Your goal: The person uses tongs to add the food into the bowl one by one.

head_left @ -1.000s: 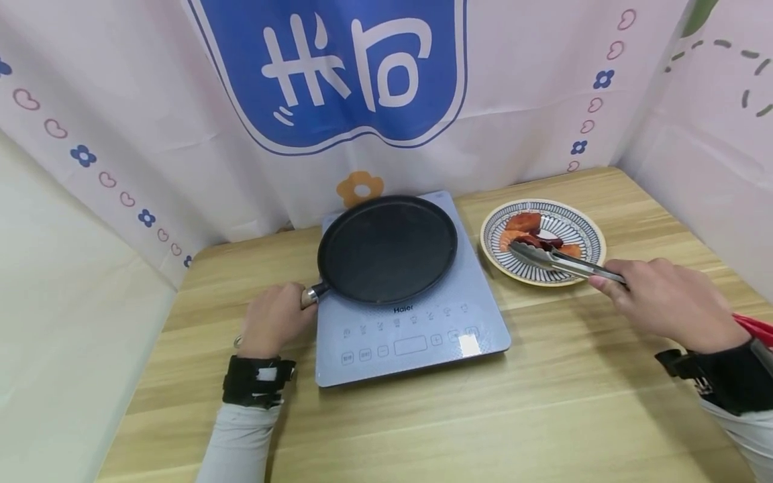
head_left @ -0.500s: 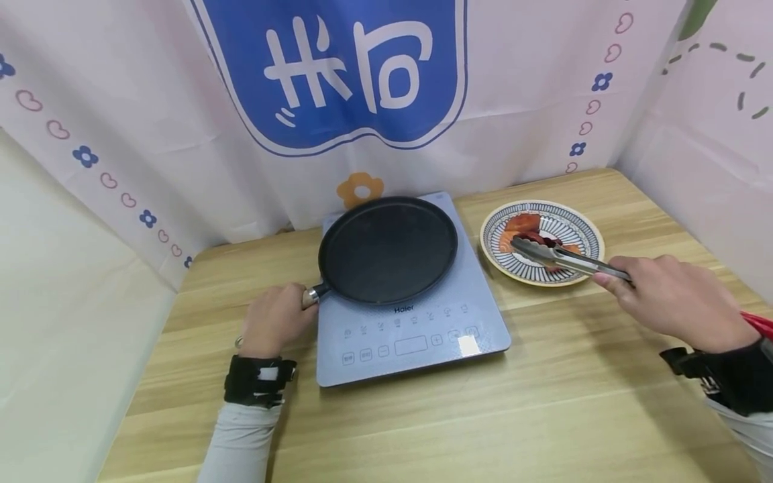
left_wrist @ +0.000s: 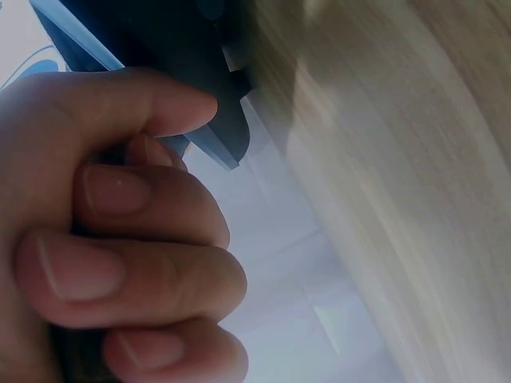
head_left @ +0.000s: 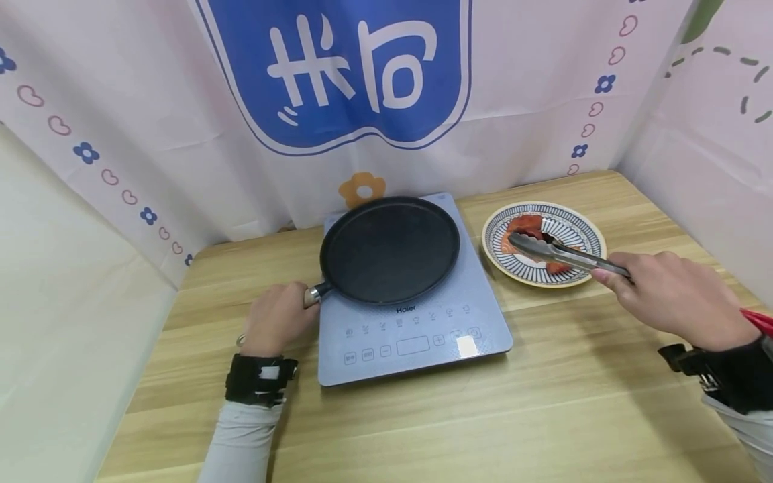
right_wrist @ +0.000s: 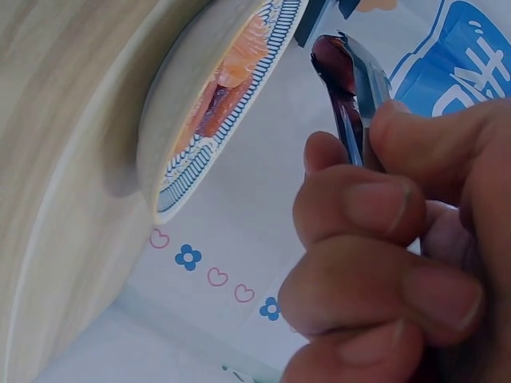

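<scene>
My left hand (head_left: pixel 280 318) grips the short handle (head_left: pixel 317 293) of a flat black frying pan (head_left: pixel 389 251); in the left wrist view its fingers (left_wrist: pixel 160 275) curl round the handle. My right hand (head_left: pixel 676 295) holds metal tongs (head_left: pixel 570 257) over a blue-and-white patterned plate (head_left: pixel 576 228). In the right wrist view, a dark red piece of food (right_wrist: pixel 334 65) sits between the tongs' ends, above the plate's rim (right_wrist: pixel 172 203). Orange and reddish food pieces (head_left: pixel 525 223) lie on the plate, partly hidden by the tongs in the head view.
The pan stands on a pale blue induction cooker (head_left: pixel 417 329) with touch controls along its front. Underneath is a wooden table (head_left: pixel 423 429). A white printed curtain (head_left: pixel 211 188) hangs right behind its back edge, and another pale sheet (head_left: pixel 712 154) stands at the right.
The tongs have lifted slightly off the food, and my right hand has shifted a little to the right. A red piece at the plate's front shows more. My left hand keeps its grip.
</scene>
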Tool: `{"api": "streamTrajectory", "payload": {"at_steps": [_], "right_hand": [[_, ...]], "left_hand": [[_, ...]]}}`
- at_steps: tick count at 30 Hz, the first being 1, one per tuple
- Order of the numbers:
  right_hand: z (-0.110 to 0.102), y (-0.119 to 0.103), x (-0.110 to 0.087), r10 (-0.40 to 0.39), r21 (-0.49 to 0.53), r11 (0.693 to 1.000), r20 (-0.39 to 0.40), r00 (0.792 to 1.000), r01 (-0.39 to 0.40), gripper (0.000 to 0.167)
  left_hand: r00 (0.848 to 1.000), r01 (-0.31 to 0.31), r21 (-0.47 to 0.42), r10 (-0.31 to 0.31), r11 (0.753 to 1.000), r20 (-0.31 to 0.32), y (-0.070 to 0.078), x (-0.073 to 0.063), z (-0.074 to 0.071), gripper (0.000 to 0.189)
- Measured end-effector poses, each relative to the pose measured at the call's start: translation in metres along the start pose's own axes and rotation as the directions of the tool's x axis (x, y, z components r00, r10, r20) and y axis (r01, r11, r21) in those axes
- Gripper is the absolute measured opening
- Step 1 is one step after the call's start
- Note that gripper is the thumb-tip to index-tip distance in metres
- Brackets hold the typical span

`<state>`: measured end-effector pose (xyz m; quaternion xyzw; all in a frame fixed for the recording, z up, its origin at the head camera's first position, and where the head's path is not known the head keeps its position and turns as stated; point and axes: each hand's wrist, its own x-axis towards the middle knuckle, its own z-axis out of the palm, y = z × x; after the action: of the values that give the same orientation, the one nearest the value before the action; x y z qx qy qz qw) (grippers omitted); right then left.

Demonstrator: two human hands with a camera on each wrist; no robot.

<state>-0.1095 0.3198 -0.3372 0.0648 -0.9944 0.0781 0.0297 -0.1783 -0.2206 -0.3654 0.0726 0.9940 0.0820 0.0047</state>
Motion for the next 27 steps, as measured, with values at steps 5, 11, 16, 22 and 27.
{"api": "streamTrajectory", "payload": {"at_steps": [5,11,16,22,27], "right_hand": [[-0.003,-0.006,0.002,-0.003,-0.003,1.0,0.003,1.0,0.003,0.047],[-0.006,-0.013,0.006,-0.027,-0.007,1.0,0.009,1.0,0.027,0.047],[-0.006,-0.016,0.003,-0.014,-0.003,1.0,0.017,1.0,0.014,0.044],[-0.007,-0.018,0.001,-0.02,0.001,1.0,-0.002,1.0,0.02,0.044],[-0.011,-0.022,0.001,-0.013,-0.009,1.0,0.021,1.0,0.013,0.047]], "left_hand": [[1.0,-0.003,-0.009,0.003,1.0,-0.001,-0.002,0.0,0.001,0.03],[1.0,-0.001,-0.013,0.001,1.0,0.012,-0.002,-0.001,-0.001,0.03],[1.0,-0.014,-0.019,0.014,1.0,0.021,0.0,-0.001,-0.003,0.029],[1.0,-0.023,-0.028,0.024,0.999,0.015,0.0,-0.001,-0.005,0.03],[1.0,-0.012,-0.027,0.013,1.0,0.028,-0.001,-0.001,-0.004,0.031]]}}
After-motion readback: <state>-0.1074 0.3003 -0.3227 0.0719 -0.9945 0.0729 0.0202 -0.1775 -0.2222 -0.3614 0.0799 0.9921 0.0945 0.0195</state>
